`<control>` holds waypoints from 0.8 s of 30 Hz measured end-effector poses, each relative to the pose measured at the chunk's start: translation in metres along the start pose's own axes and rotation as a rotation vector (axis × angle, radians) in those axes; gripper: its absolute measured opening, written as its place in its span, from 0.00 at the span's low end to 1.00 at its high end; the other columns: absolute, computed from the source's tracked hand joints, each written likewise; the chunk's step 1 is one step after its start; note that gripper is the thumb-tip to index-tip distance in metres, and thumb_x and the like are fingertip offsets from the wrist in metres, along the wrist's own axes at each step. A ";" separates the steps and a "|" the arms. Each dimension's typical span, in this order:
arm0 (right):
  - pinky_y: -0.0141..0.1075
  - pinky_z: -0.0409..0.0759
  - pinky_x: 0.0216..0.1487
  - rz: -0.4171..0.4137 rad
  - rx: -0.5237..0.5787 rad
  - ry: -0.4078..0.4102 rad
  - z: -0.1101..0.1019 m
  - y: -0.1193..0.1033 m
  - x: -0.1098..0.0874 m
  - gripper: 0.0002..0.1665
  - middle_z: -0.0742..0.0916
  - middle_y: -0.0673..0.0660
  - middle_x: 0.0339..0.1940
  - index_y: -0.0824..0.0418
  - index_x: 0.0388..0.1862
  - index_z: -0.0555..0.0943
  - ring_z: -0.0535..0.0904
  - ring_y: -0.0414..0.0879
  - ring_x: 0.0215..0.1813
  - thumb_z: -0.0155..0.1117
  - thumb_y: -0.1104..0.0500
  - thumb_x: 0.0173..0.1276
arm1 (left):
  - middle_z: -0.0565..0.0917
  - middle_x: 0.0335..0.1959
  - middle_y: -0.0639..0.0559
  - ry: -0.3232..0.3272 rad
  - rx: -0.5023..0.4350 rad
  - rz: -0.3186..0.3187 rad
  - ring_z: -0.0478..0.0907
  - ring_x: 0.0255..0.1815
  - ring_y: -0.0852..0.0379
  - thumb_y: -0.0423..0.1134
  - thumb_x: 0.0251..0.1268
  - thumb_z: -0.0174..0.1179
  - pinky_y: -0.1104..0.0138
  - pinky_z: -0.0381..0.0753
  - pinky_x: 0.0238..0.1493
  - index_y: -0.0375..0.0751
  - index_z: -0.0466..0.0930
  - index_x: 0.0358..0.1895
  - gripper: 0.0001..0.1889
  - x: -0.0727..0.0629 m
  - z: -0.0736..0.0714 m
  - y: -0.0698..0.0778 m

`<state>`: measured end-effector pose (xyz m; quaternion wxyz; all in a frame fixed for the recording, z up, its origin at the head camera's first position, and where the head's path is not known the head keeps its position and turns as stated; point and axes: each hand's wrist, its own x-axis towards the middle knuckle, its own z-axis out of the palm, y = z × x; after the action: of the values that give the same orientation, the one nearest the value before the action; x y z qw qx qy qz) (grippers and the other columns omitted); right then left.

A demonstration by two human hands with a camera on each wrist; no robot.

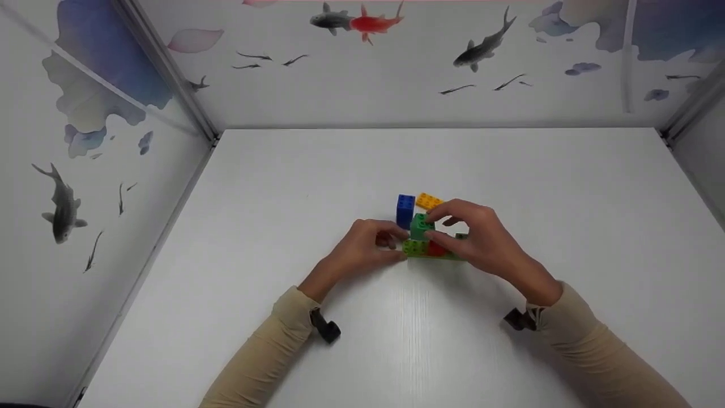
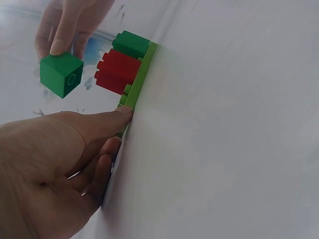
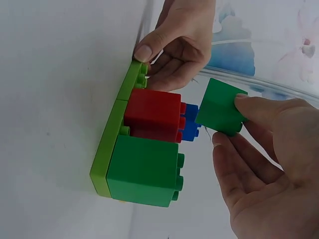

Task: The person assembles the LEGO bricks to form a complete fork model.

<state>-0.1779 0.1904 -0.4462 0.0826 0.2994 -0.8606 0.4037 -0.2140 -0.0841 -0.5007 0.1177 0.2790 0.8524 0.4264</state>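
Note:
My right hand (image 1: 484, 241) pinches a square green brick (image 3: 218, 106) between thumb and fingers. It holds this brick tilted, in the air above a low light green base (image 3: 103, 154). The base has a seam across it, and a red brick (image 3: 152, 112) sits over that seam. At the base's right end stands another green brick (image 3: 142, 167). With thumb and fingertips, my left hand (image 1: 368, 243) grips the base's left end, where bare studs show in the right wrist view. The held brick and the base stay apart in both wrist views.
Behind the base, a tall blue brick (image 1: 405, 211) stands upright on the white table (image 1: 306, 170). A flat yellow brick (image 1: 429, 200) lies beside it, partly covered by the right hand in the head view. Printed walls border the table at the back and sides.

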 end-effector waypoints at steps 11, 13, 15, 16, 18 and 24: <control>0.50 0.91 0.51 -0.008 0.022 -0.091 0.015 0.001 0.006 0.14 0.92 0.45 0.49 0.54 0.53 0.88 0.88 0.51 0.51 0.79 0.59 0.71 | 0.92 0.51 0.57 -0.003 0.005 0.012 0.85 0.45 0.62 0.35 0.67 0.76 0.69 0.88 0.55 0.50 0.90 0.59 0.18 0.001 0.000 0.000; 0.49 0.91 0.51 0.000 0.016 -0.108 0.018 0.002 0.006 0.14 0.92 0.45 0.48 0.54 0.53 0.88 0.87 0.50 0.50 0.79 0.60 0.70 | 0.92 0.50 0.58 -0.004 0.000 0.015 0.85 0.44 0.62 0.35 0.67 0.76 0.70 0.88 0.55 0.50 0.90 0.58 0.17 0.000 0.000 -0.001; 0.47 0.90 0.54 0.015 0.007 -0.120 0.020 0.004 0.005 0.13 0.92 0.46 0.48 0.55 0.52 0.88 0.87 0.50 0.50 0.80 0.61 0.70 | 0.92 0.50 0.59 -0.003 -0.003 0.023 0.85 0.44 0.63 0.36 0.67 0.77 0.71 0.88 0.55 0.50 0.90 0.57 0.17 0.000 0.000 -0.002; 0.46 0.90 0.55 0.024 0.001 -0.125 0.022 0.004 0.005 0.13 0.92 0.46 0.48 0.55 0.51 0.89 0.87 0.49 0.50 0.80 0.61 0.70 | 0.92 0.50 0.59 -0.002 -0.003 0.028 0.85 0.44 0.63 0.36 0.67 0.77 0.71 0.88 0.55 0.50 0.90 0.57 0.16 0.001 0.000 -0.002; 0.44 0.88 0.58 0.038 -0.008 -0.132 0.024 0.005 0.005 0.13 0.92 0.46 0.48 0.55 0.51 0.89 0.88 0.51 0.52 0.80 0.62 0.69 | 0.92 0.49 0.59 -0.001 -0.002 0.039 0.85 0.44 0.63 0.37 0.67 0.77 0.71 0.88 0.55 0.50 0.90 0.56 0.15 0.001 0.001 -0.004; 0.41 0.87 0.55 0.067 -0.040 -0.145 0.030 0.005 0.005 0.12 0.92 0.47 0.47 0.54 0.49 0.90 0.86 0.49 0.49 0.81 0.62 0.68 | 0.92 0.50 0.58 0.001 -0.004 0.052 0.86 0.45 0.63 0.37 0.67 0.77 0.70 0.88 0.54 0.49 0.91 0.56 0.15 0.003 0.001 -0.004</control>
<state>-0.1820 0.1685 -0.4672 0.0123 0.2970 -0.8818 0.3662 -0.2173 -0.0839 -0.5043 0.1065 0.3007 0.8441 0.4310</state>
